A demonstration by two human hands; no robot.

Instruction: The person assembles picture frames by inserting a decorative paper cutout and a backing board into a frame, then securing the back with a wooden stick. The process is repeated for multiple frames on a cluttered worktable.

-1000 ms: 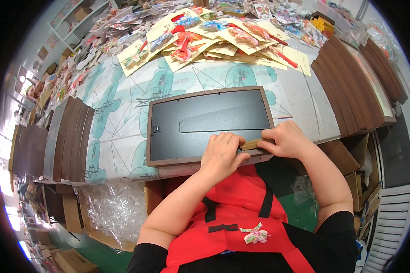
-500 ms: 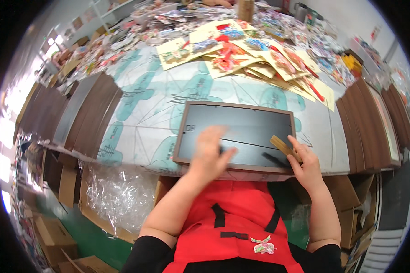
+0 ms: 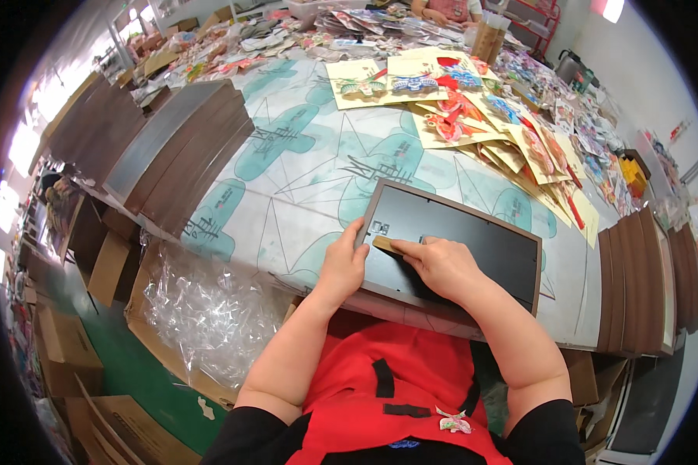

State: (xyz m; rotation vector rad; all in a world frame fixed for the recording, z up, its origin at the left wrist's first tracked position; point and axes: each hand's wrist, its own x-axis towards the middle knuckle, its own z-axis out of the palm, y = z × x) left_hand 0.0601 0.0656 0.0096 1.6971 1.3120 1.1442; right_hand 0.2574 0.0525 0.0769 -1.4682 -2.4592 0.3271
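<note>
A brown picture frame (image 3: 485,236) lies at a slant on the table's near edge, its black backing board facing up. My left hand (image 3: 343,266) grips the frame's left edge, thumb on top. My right hand (image 3: 444,268) is closed around a short flat wooden strip (image 3: 383,243). The strip's tip rests on the backing board near the left end, just below a small metal hanger (image 3: 380,227). My right palm hides the rest of the strip.
Stacks of brown frames stand at the left (image 3: 182,147) and right (image 3: 636,283). Cream cards with colourful figures and red tassels (image 3: 450,116) lie piled beyond the frame. Below left, a carton holds crumpled clear plastic (image 3: 209,318). Another person (image 3: 447,11) is at the far side.
My left hand has taken hold of the frame's left edge. My right hand has brought the wooden strip leftward across the board. The frame appears more slanted, and the view has turned.
</note>
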